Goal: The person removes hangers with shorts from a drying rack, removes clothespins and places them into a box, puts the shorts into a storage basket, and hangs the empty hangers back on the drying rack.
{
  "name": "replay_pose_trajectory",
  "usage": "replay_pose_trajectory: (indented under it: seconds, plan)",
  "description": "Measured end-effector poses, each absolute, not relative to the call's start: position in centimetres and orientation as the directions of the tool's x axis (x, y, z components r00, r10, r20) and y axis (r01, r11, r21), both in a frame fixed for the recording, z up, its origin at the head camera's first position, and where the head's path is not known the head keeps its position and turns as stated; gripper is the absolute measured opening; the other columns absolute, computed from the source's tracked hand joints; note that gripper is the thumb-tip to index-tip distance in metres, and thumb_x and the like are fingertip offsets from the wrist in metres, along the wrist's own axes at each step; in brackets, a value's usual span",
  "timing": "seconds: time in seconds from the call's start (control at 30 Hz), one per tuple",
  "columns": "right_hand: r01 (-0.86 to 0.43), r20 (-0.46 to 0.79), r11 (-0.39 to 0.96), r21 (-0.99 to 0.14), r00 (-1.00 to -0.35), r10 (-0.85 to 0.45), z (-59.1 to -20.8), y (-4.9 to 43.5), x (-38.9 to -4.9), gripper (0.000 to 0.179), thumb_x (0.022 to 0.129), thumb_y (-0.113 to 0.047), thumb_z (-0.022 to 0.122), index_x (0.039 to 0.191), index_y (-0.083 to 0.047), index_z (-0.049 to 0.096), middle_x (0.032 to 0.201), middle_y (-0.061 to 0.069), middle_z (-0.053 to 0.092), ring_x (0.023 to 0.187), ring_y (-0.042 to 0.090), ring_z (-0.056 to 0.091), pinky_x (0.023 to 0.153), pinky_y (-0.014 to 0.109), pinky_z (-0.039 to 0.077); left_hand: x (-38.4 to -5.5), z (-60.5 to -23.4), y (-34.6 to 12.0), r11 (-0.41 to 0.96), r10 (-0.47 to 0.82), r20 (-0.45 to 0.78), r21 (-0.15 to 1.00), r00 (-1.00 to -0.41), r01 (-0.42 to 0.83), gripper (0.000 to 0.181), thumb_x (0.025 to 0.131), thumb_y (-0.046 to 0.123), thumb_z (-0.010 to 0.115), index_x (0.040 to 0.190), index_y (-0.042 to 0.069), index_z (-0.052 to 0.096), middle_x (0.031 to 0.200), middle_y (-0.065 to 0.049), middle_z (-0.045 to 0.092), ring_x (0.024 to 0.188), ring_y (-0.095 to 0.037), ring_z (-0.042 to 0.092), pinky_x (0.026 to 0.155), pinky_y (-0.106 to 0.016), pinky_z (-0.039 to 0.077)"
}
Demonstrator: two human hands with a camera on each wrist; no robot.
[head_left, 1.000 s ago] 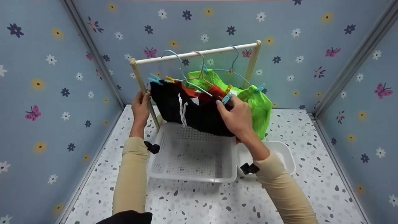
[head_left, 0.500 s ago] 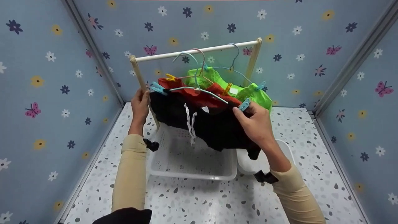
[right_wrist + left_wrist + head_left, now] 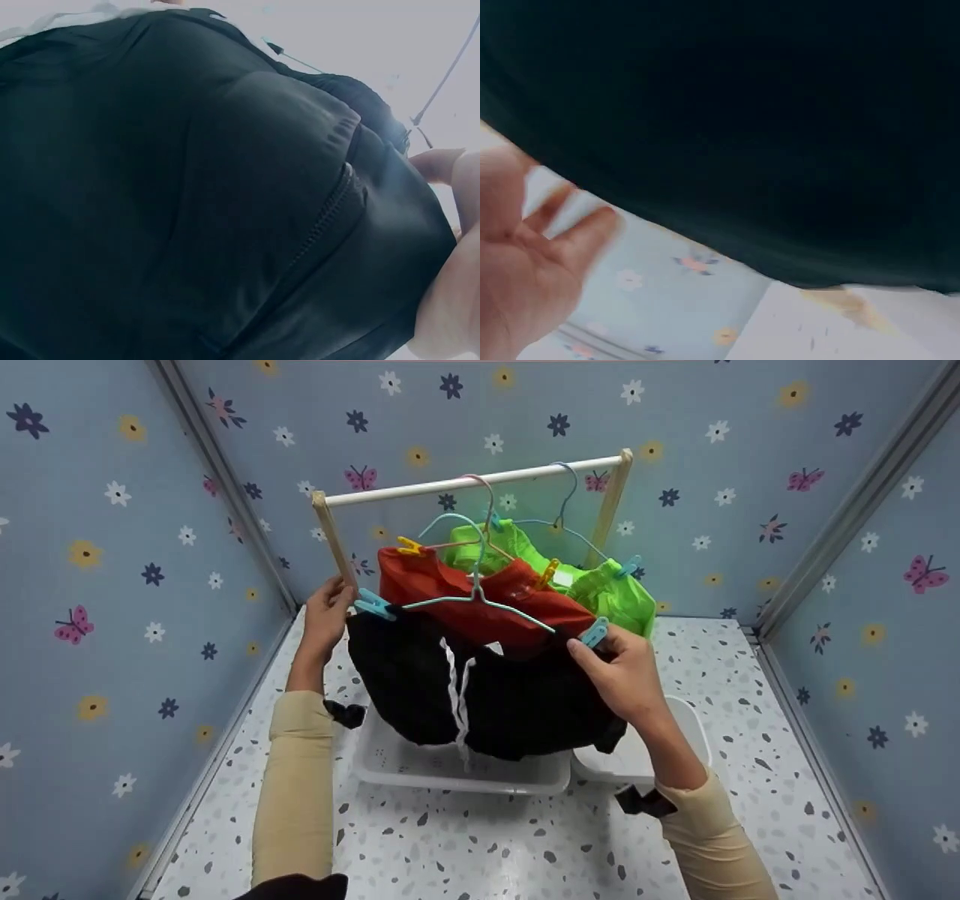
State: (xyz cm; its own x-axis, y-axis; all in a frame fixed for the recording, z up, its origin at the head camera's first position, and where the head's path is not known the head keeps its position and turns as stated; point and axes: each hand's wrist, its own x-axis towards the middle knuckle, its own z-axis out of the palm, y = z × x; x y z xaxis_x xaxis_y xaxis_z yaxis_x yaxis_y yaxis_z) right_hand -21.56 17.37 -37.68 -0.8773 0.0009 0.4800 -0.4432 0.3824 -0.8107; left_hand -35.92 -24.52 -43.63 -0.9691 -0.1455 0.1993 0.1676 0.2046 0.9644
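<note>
Black shorts (image 3: 420, 690) with a white drawstring hang from a light blue hanger (image 3: 480, 596) by two blue clips. The hanger's hook is below the wooden rail (image 3: 472, 489), off it. My right hand (image 3: 622, 671) pinches the right blue clip (image 3: 596, 631) and the waistband under it. My left hand (image 3: 326, 615) is curled round the rack's left post (image 3: 334, 544), next to the left clip (image 3: 371, 604). Black cloth (image 3: 742, 112) fills the left wrist view, above my blurred left hand (image 3: 525, 262). Black shorts (image 3: 187, 195) also fill the right wrist view, beside my right hand (image 3: 457, 247).
A red garment (image 3: 465, 600) with yellow clips and a green garment (image 3: 607, 592) still hang on the rail behind. A white perforated basket (image 3: 450, 769) sits under the shorts, a white tub (image 3: 679, 731) to its right. Flowered walls enclose a speckled floor.
The hanger with the black shorts has come off the rail, down and toward me; my right hand moved with it. The left hand stayed at the post.
</note>
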Motion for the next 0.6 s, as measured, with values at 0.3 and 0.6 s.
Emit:
replay_pose_trajectory:
  seconds: [0.3,0.6]
  plan:
    - [-0.419,0.436,0.299,-0.857,-0.900,-0.014,-38.5,16.7,-20.8,0.015,0.087,-0.003,0.072,0.076,0.003,0.063,0.065,0.000,0.048,0.061,0.011,0.044,0.056,0.023,0.037,-29.3,-43.5,-25.6,0.009,-0.157,0.330,0.943,-0.931,0.333,0.052,0.106,0.036,0.034,0.131,-0.006,0.051,0.127,-0.022,0.054,0.120,-0.037,0.053,0.106,-0.048,0.034]
    - [-0.431,0.436,0.220,-0.875,-0.900,-0.028,-41.0,17.4,-23.0,0.015,0.086,-0.001,0.072,0.076,0.007,0.065,0.066,0.000,0.055,0.060,0.009,0.048,0.056,0.021,0.040,-27.2,-43.9,-23.0,0.124,-0.041,0.391,0.915,-0.920,0.383,0.047,0.108,0.026,0.028,0.140,-0.006,0.043,0.141,-0.021,0.044,0.130,-0.036,0.043,0.109,-0.050,0.027]
